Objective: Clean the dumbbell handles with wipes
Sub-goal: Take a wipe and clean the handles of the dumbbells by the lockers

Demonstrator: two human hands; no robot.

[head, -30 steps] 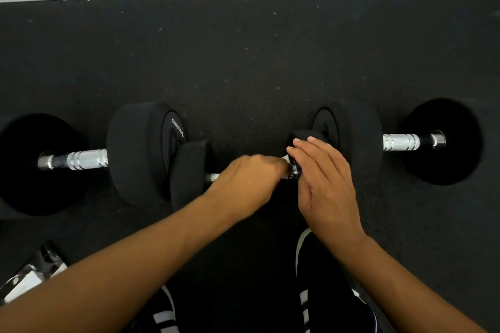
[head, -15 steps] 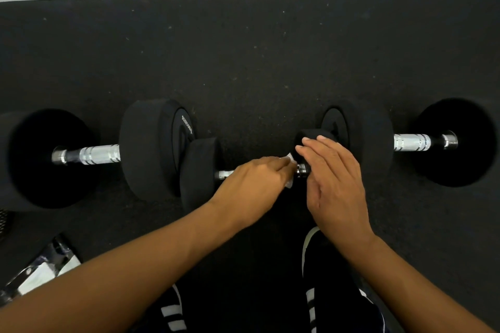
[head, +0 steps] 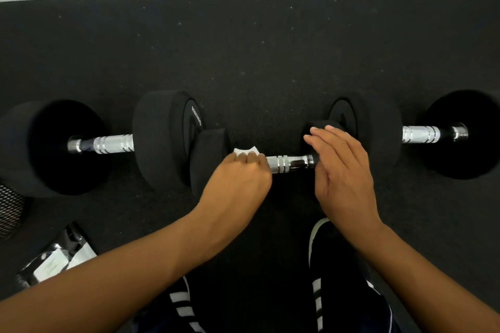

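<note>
Three dumbbells lie on the black rubber floor, and the small dumbbell in the middle is the one in work. Its chrome handle runs between two small black heads, and the near part of the bar shows bare and shiny.

The left hand is closed around the left end of this handle, just beside the left head, and it pinches a white wipe against the bar; only a corner of the wipe shows above the knuckles. The right hand is flat, with the fingers pressed together, and rests on the right head to keep the dumbbell from rolling.

I judge the task to be in its middle: this handle is being rubbed, while the large left dumbbell and the large right dumbbell, both behind the small one, are untouched at this moment. Whether they are already clean I cannot tell. A foil wipe packet lies well to the left of the small dumbbell, near the person.

Compared with half a second ago, the left hand has slid along the bar from the right end to the left end, so more chrome is now uncovered. The right hand keeps the same place.
</note>
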